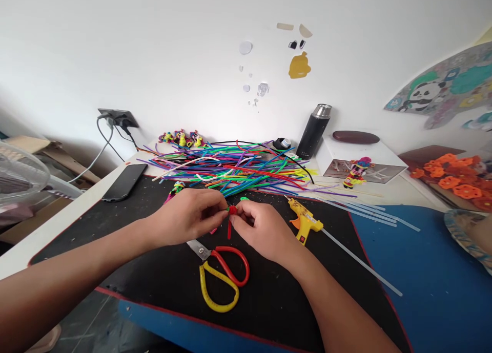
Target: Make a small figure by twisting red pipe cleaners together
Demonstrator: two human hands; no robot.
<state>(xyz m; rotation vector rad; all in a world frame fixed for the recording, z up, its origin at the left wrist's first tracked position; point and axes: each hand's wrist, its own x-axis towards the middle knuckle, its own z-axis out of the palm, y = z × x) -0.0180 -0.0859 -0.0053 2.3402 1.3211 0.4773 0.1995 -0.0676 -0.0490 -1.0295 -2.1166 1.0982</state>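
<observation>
1. Far left: I note a white-framed fan [21, 168], partly out of view.
2. A flat black smartphone [125, 183] lies partly on the black, red-edged mat [277, 302].
3. Small yellow, pink and purple fuzzy figures [181, 138] stand grouped against the white wall [161, 50].
4. Left hand [188, 214]: grasping, thumb and fingertips pinched on the workpiece from its left side.
5. Steel scissors with one red and one yellow handle [205, 253] lie on the mat, nearer me than the hands.
6. Workpiece: a small red fuzzy piece [232, 209], with green beside it, sits between both sets of fingertips above the mat. A red strand [229, 230] hangs below it. Finer detail is hidden by the fingers.
7. Behind the hands I record a loose heap of multicoloured pipe cleaners [230, 163].
8. Right hand [265, 227]: grasping, thumb and index finger closed on the workpiece from its right side.
9. A yellow glue gun [307, 217] lies just beyond the right wrist, a translucent glue stick [361, 261] extending from its rear.
10. A black cylindrical flask with silver cap [314, 132] stands beside a white box [326, 150]; a brown oval case [355, 137] rests on the box.
11. Far right: orange flower-like pieces [465, 181].
</observation>
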